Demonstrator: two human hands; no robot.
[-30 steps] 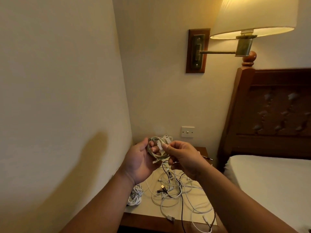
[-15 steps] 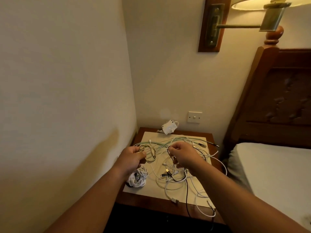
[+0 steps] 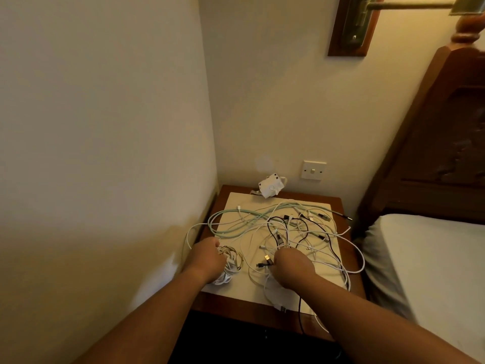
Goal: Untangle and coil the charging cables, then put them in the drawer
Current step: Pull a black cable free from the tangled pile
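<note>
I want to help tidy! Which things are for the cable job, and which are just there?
For the job: tangled white, mint-green and black charging cables; thin beige coiled cable; coiled white cable.
Just there: white wall switch; brass wall lamp mount; white bed.

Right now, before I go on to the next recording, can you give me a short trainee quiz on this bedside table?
1. True or false: the white charger block lies at the front edge of the table.
2. The long cable looped across the table's back left is: A black, B pale green, C red.
3. Which hand holds the small coiled cable?

Key:
1. False. It sits at the back, by the wall.
2. B.
3. The left hand.
</note>
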